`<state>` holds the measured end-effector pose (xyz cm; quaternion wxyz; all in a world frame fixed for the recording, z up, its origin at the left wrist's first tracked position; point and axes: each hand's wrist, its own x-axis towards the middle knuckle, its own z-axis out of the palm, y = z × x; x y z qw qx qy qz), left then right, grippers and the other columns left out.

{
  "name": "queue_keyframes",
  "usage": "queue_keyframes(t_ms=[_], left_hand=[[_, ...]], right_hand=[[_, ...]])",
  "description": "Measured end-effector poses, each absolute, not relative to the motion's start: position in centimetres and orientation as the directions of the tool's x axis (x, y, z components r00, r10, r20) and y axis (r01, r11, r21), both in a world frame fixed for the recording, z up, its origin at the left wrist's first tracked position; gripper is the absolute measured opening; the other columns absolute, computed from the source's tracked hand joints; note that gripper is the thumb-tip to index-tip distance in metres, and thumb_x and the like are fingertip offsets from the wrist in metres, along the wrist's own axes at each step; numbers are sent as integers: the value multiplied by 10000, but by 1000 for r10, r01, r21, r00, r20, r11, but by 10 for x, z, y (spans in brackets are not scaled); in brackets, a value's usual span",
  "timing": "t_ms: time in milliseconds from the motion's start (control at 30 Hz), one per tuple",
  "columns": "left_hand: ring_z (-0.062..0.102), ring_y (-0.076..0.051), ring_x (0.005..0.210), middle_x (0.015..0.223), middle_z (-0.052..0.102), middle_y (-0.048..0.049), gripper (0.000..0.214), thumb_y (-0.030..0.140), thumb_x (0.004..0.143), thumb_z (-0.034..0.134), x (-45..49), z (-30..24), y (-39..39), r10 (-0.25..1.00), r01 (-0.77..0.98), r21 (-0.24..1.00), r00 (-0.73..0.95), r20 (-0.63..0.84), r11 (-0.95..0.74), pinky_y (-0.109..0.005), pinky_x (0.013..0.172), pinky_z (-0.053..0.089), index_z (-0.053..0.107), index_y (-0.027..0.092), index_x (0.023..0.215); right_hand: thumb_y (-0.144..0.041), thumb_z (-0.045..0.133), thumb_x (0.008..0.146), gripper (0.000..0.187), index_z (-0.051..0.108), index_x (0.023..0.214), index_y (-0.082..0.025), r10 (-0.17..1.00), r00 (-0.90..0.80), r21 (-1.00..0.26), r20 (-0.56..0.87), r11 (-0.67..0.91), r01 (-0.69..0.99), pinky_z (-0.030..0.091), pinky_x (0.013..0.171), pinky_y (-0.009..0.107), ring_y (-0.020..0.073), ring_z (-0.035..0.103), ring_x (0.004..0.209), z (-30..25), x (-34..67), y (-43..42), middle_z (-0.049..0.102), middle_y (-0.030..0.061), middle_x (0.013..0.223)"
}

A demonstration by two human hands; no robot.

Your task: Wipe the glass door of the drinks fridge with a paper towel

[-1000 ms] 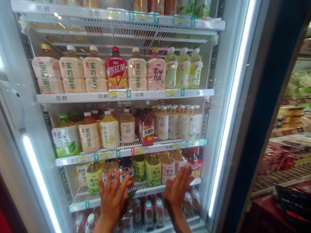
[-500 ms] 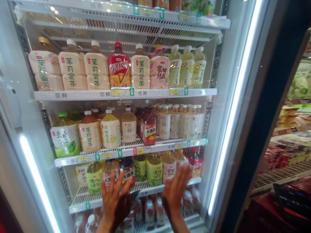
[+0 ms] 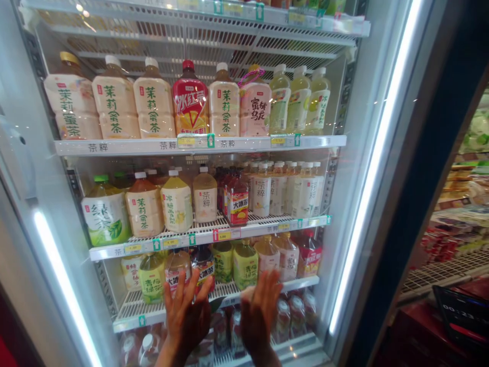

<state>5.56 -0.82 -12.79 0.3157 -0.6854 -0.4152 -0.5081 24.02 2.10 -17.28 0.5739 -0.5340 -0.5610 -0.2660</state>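
Observation:
My left hand (image 3: 186,312) is raised with its fingers spread, holding nothing. Behind its fingers, on the lower shelf, stand two bottles with dark lettering, one of them a dark tea bottle (image 3: 203,262). My right hand (image 3: 260,312) is also up, fingers stretched out and empty. Nearest to it are a green tea bottle (image 3: 245,265) and a pale pink bottle (image 3: 268,251) on that same shelf. Both hands hover in front of the drinks cooler's lower shelf (image 3: 128,322); I cannot tell whether they touch anything.
Bottles line the middle shelf (image 3: 263,230) and the upper shelf (image 3: 141,147), among them a red iced tea bottle (image 3: 190,102). Light strips (image 3: 376,153) run down both sides. A device with a timer display (image 3: 462,311) sits at the right, near another rack (image 3: 439,260) of goods.
My right hand has moved left, closer to my left hand, uncovering the pink bottles behind it. My left hand has shifted slightly right. The shelves appear a little shifted in view.

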Motion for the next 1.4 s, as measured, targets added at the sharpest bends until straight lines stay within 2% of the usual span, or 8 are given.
queue_keyframes(t_ms=[100, 267, 367, 500, 733, 967, 1200, 1400], left_hand=[[252, -242, 1568, 1464, 604, -23, 573, 247, 860, 688, 56, -128, -8, 258, 891, 1, 131, 957, -455, -552, 1306, 65, 570, 372, 1407], [245, -253, 1569, 1528, 544, -12, 623, 235, 855, 693, 55, -128, -8, 260, 890, -5, 138, 956, -455, -559, 1302, 68, 535, 389, 1439], [226, -269, 1573, 1561, 504, -16, 646, 238, 857, 684, 55, -129, -9, 254, 888, -7, 140, 957, -460, -569, 1299, 59, 513, 388, 1462], [188, -262, 1583, 1567, 496, -15, 664, 234, 858, 679, 57, -127, -13, 291, 884, 16, 136, 947, -468, -555, 1302, 37, 494, 382, 1479], [160, -289, 1590, 1671, 318, 1, 730, 193, 869, 680, 59, -101, -19, 269, 887, 23, 115, 956, -461, -604, 1295, 16, 421, 395, 1521], [155, -297, 1592, 1686, 276, 19, 776, 158, 870, 678, 56, -75, -26, 240, 906, 38, 71, 968, -422, -654, 1287, 24, 375, 406, 1540], [138, -292, 1595, 1698, 241, 16, 771, 164, 875, 670, 58, -57, -23, 182, 904, -27, 115, 977, -426, -620, 1294, 10, 365, 370, 1552], [136, -279, 1597, 1697, 235, 39, 727, 182, 889, 659, 63, -49, -20, 168, 890, -28, 117, 979, -455, -593, 1301, -10, 394, 364, 1540]], right_hand=[[-170, 361, 988, 721, 68, 1644, -110, 265, 31, -124, 964, 341, 932, 261, 1182, 771, 393, 116, 1580, -162, 199, 20, 240, 193, 1677], [-189, 368, 1008, 705, 78, 1648, -127, 288, 21, -139, 958, 397, 907, 232, 1198, 776, 378, 157, 1577, -94, 210, 27, 318, 185, 1649], [-163, 383, 1001, 694, 116, 1640, -114, 231, -21, -70, 973, 378, 923, 265, 1200, 757, 349, 162, 1578, -113, 224, 20, 333, 182, 1637], [-120, 428, 970, 699, 172, 1618, -62, 243, -137, 36, 960, 376, 926, 345, 1183, 709, 330, 158, 1576, -161, 225, 9, 371, 192, 1608], [-92, 430, 969, 746, 80, 1627, -62, 169, -138, 54, 976, 428, 902, 56, 1286, 618, 287, 100, 1581, -62, 207, 24, 252, 166, 1657], [-39, 448, 912, 746, 216, 1618, -96, 204, -202, 108, 958, 394, 913, 110, 1317, 518, 248, 204, 1563, -149, 208, 6, 342, 114, 1616], [-100, 389, 984, 692, 127, 1623, -64, 155, -153, 68, 976, 450, 890, 89, 1285, 600, 280, 151, 1576, -44, 207, 20, 263, 170, 1648], [-42, 460, 957, 726, 175, 1622, -91, 44, -58, 41, 997, 325, 945, 157, 1305, 519, 229, 197, 1569, -114, 209, 17, 343, 135, 1623]])
